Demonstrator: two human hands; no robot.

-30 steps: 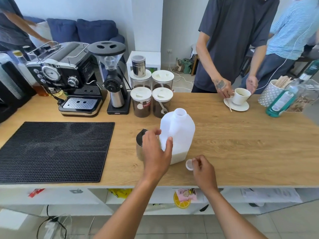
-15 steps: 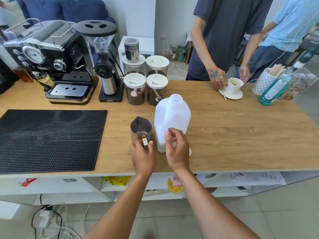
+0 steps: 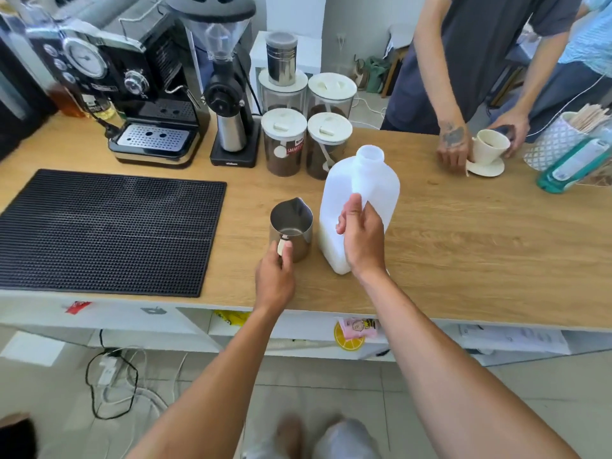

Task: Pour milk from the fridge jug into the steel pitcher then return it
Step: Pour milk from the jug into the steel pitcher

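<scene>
The jug (image 3: 364, 180) stands upright on the counter (image 3: 463, 246), cap off, with only a low band of milk in the bottom. Just to its left, close but not touching, sits the pitcher (image 3: 291, 223), spout pointing away, and the inside looks like bare steel, so by my read no milk has gone in yet.

The left hand (image 3: 275, 276) grips the pitcher's handle, thumb pressed on top. The right hand (image 3: 362, 240) lies against the jug's near side with a finger reaching up it; I cannot tell whether the fingers are wrapped round the handle.

So the jug is out and open, and both vessels are lined up. The lift, the pour, the recapping and the trip back to the fridge are all left to do.

Behind the jug, four lidded jars (image 3: 283, 144) stand near it, so a tilt toward the pitcher has room. Further left are the grinder (image 3: 228, 94), the espresso machine (image 3: 149, 94) and a black mat (image 3: 106, 230). Well to the right, another person holds a cup (image 3: 490, 147), well clear of the pour.
</scene>
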